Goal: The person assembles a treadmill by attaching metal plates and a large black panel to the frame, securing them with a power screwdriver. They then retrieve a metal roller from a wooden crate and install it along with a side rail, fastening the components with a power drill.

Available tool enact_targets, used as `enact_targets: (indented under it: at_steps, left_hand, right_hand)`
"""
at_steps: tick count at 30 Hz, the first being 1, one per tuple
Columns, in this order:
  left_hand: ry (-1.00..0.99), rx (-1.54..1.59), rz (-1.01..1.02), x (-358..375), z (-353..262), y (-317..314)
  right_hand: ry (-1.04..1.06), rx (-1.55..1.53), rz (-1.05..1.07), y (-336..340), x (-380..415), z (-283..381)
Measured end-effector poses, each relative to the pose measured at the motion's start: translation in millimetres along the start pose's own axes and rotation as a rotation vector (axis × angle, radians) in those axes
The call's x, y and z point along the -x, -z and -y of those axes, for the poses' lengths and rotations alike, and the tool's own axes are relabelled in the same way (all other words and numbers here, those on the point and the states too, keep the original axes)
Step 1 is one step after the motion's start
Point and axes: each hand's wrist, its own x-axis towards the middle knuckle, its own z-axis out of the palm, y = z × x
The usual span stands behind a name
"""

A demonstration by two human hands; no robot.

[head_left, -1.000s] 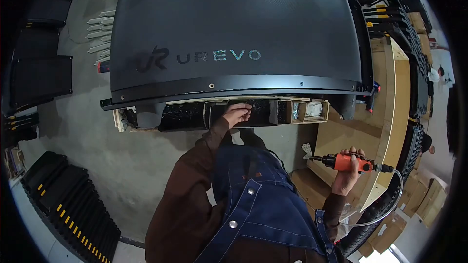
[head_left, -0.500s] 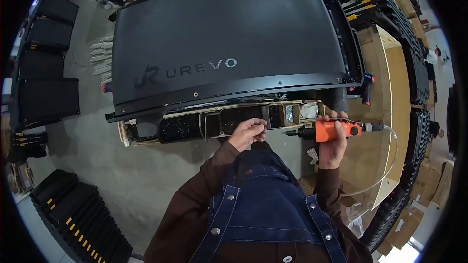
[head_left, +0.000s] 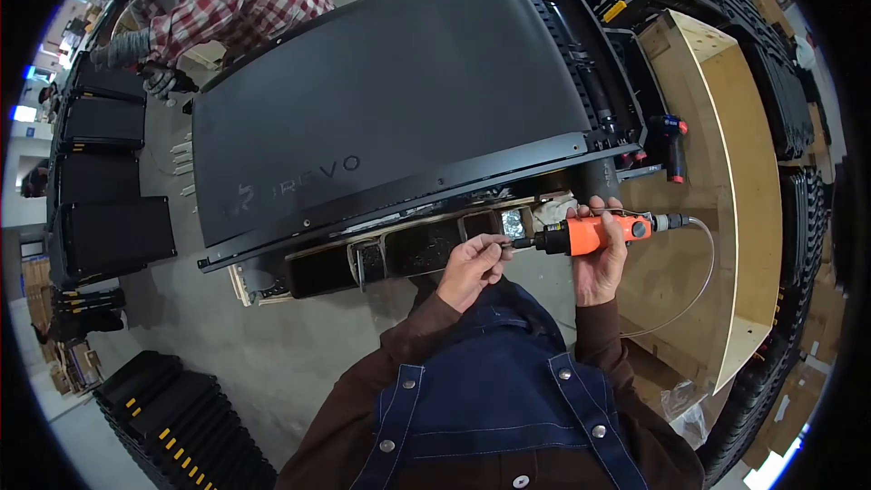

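My right hand [head_left: 597,263] grips an orange air screwdriver [head_left: 590,233] held level, with a clear hose [head_left: 699,263] trailing off its right end. My left hand [head_left: 470,268] pinches a small fastener against the driver's black tip [head_left: 519,242]; the fastener itself is too small to make out. Both hands hover just in front of a wooden tray of compartments [head_left: 426,245] under the near edge of a large black treadmill deck [head_left: 381,100] with a grey logo.
A person in a plaid shirt and gloves [head_left: 209,9] works at the deck's far left corner. A plywood frame [head_left: 735,172] stands at the right, with a black tool [head_left: 673,147] beside it. Stacks of black parts [head_left: 181,426] lie on the floor at left.
My left hand left the tray and came to the driver's tip. My right hand brought the driver up and left, from the plywood bench to the tray. The plaid-shirted person has come into view.
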Motion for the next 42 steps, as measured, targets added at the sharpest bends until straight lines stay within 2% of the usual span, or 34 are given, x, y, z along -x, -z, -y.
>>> enact_targets:
  at_steps: [2, 4, 5, 7, 8, 10, 11, 13, 16, 18, 20, 22, 25, 26, 30, 32, 33, 35, 36, 39, 42]
  left_hand:
    - [-0.058, -0.111, -0.043, -12.4, 5.7, -20.0]
    - [-0.502, -0.751, -0.165, -25.0, 13.9, -41.3]
    - [-0.500, -0.749, -0.163, -33.7, 18.6, -46.4]
    - [-0.807, -1.090, -0.228, -55.1, 25.7, -54.1]
    - [-0.816, -1.084, -0.221, -66.9, 27.4, -56.6]
    - [-0.302, -0.564, -0.128, -88.2, 24.4, -61.2]
    - [-0.108, -0.294, -0.072, -98.4, 18.9, -65.6]
    - [0.083, 0.211, -0.006, -127.2, 22.0, -76.9]
    - [0.148, 0.445, 0.117, -162.8, 26.9, -96.3]
    - [0.163, 0.423, 0.072, -177.5, 26.4, -111.3]
    - [0.164, 0.580, 0.161, -194.1, 33.2, -109.0]
    - [0.146, 0.618, 0.156, -201.3, 38.5, -109.2]
    - [0.144, 0.673, 0.078, -203.0, 37.6, -118.4]
    - [0.155, 0.691, 0.015, -202.8, 34.4, -122.7]
    - [0.110, 0.571, 0.040, -187.6, 41.5, -114.9]
    - [0.182, 0.350, -0.238, -170.9, 50.4, -113.4]
    - [0.105, 0.281, -0.143, -164.3, 64.5, -94.3]
    - [0.090, 0.206, -0.123, -146.9, 66.4, -86.7]
    - [0.080, 0.127, -0.110, -140.0, 66.8, -83.1]
    - [0.117, 0.042, -0.085, -122.0, 60.8, -75.7]
    - [0.132, -0.003, -0.073, -109.6, 40.3, -88.1]
  right_hand:
    - [0.003, -0.005, -0.046, 12.4, -14.8, 7.5]
    - [0.004, -0.005, -0.093, 22.2, -28.2, 16.0]
    - [-0.020, -0.013, -0.149, 25.6, -34.1, 20.4]
    - [-0.035, -0.019, -0.200, 30.3, -47.6, 29.0]
    - [0.004, 0.009, -0.192, 31.3, -54.8, 34.2]
    - [0.082, 0.053, -0.153, 24.5, -67.4, 46.9]
    - [0.088, 0.059, -0.139, 16.8, -72.9, 54.0]
    - [0.248, 0.187, -0.010, -2.3, -82.6, 65.6]
    - [0.350, 0.356, 0.104, -30.6, -95.8, 77.4]
    - [0.463, 0.528, 0.239, -32.4, -112.5, 76.8]
    - [0.454, 0.618, 0.334, -43.5, -121.0, 74.6]
    - [0.426, 0.607, 0.382, -45.5, -133.3, 73.4]
    - [0.427, 0.784, 0.535, -54.5, -140.6, 72.5]
    - [0.424, 0.787, 0.541, -54.4, -144.1, 69.4]
    - [0.368, 0.868, 0.530, -56.0, -151.2, 60.6]
    - [0.271, 0.777, 0.585, -57.0, -154.3, 64.6]
    - [0.273, 0.780, 0.591, -54.2, -158.3, 63.3]
    - [0.345, 0.812, 0.750, -44.8, -164.5, 58.3]
    - [0.351, 0.941, 0.758, -44.7, -165.8, 60.8]
    - [0.293, 0.859, 0.693, -48.3, -164.8, 55.9]
    - [0.357, 0.876, 0.717, -46.7, -164.8, 53.4]
